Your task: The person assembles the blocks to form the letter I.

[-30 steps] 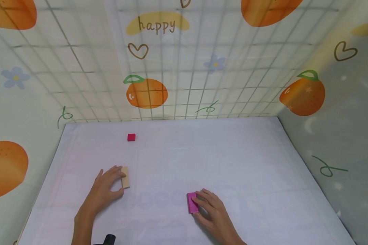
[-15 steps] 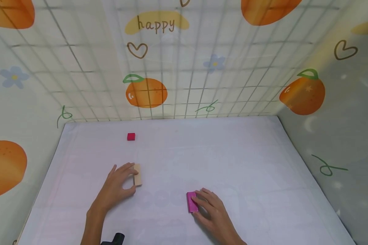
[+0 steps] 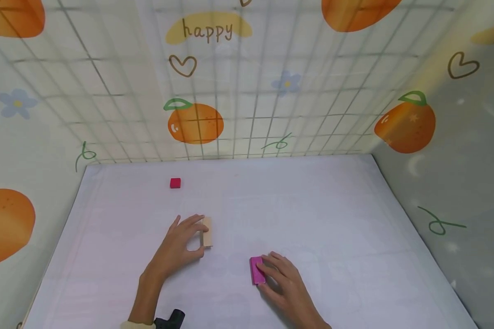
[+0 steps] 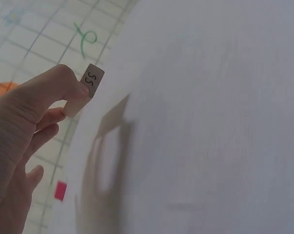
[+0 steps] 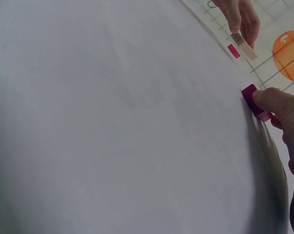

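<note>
A pale wooden block (image 3: 207, 233) is pinched between the thumb and fingers of my left hand (image 3: 176, 246), left of the table's middle. Dark markings show on the end of that wooden block (image 4: 91, 79) in the left wrist view, and its shadow lies apart from it on the white surface. My right hand (image 3: 286, 285) grips a magenta block (image 3: 256, 270) by its ends, thumb at the near end. The right wrist view shows the thumb against the magenta block (image 5: 254, 101), with the left hand (image 5: 243, 19) and its wooden block beyond.
A small red block (image 3: 175, 183) sits toward the back left of the white table (image 3: 313, 201). Behind the table and along both sides stand cloth walls printed with oranges, the back one over a wire grid (image 3: 267, 123). A black strap piece (image 3: 174, 319) shows at the left wrist.
My left hand has carried the wooden block to the right and slightly farther back, nearer the magenta block. The right hand and its magenta block have stayed in place.
</note>
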Available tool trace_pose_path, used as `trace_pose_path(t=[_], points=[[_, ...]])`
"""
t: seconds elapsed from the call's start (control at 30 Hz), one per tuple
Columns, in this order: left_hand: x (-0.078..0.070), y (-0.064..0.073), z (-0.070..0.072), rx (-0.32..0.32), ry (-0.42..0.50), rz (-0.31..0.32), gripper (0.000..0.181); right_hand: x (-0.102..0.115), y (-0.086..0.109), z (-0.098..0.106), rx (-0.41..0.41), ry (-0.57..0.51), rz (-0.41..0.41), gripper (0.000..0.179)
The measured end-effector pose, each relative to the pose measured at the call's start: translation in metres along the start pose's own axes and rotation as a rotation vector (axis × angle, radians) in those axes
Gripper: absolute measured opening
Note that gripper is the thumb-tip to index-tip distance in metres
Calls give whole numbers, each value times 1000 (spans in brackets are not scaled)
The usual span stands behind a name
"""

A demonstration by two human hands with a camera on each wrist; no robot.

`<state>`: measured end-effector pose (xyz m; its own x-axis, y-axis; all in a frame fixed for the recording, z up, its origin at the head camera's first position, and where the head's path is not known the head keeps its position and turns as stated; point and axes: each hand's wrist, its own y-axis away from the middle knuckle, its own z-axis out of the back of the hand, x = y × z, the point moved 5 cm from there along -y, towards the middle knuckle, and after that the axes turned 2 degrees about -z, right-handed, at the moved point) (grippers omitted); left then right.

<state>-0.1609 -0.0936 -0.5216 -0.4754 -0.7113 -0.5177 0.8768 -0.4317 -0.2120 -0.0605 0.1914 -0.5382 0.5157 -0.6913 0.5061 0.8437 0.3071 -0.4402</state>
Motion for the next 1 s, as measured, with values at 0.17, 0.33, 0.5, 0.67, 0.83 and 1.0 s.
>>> trace_pose_path(t=[0.17, 0.33, 0.5, 0.67, 0.83, 1.0], points=[[-13, -7, -5, -21, 5, -57, 37, -2, 0, 0, 4, 0, -11, 53], [-25, -14, -12, -19, 10, -96, 36, -3, 1, -2, 32, 31, -51, 53], [-33, -18, -22, -6, 30, -110, 37, -6, 1, -4, 105, 46, -150, 51], [-39, -19, -34, 9, 23, -113, 36, -6, 0, -4, 132, 46, -188, 50], [-47, -22, -41, 5, 11, -135, 36, -6, 1, -3, 130, 26, -183, 49], [-53, -25, -48, 16, 14, -145, 35, -6, 1, -3, 127, 37, -178, 50]])
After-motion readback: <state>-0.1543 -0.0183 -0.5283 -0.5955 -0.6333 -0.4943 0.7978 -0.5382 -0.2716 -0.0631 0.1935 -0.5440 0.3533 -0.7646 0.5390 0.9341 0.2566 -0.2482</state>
